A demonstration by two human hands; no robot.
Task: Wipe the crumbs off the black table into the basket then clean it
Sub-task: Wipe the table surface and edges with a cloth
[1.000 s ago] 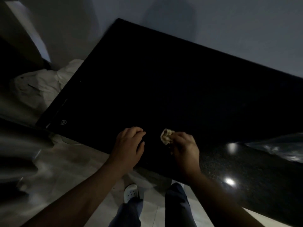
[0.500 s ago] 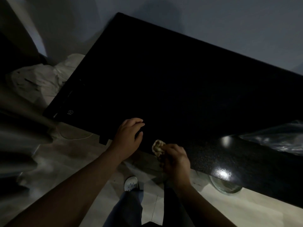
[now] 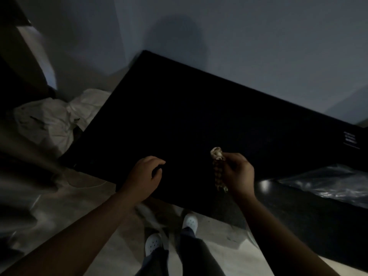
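The black table (image 3: 199,120) fills the middle of the dim view, with its near edge by my legs. My right hand (image 3: 238,174) grips a small pale cloth (image 3: 218,166), bunched at the top and hanging down in a strip, just above the table's near part. My left hand (image 3: 145,176) rests on the table's near edge with its fingers curled and nothing in it. Crumbs are too dark to make out. No basket is in sight.
White plastic bags (image 3: 51,120) lie on the floor left of the table. A speckled dark counter (image 3: 308,216) adjoins on the right, with crinkled clear plastic (image 3: 326,184) on it. A grey wall stands behind. My white shoes (image 3: 153,244) are on the pale floor.
My right hand has moved up and to the right from the table edge, and the cloth now hangs down longer. The view has tilted up. My left hand stays at the near edge.
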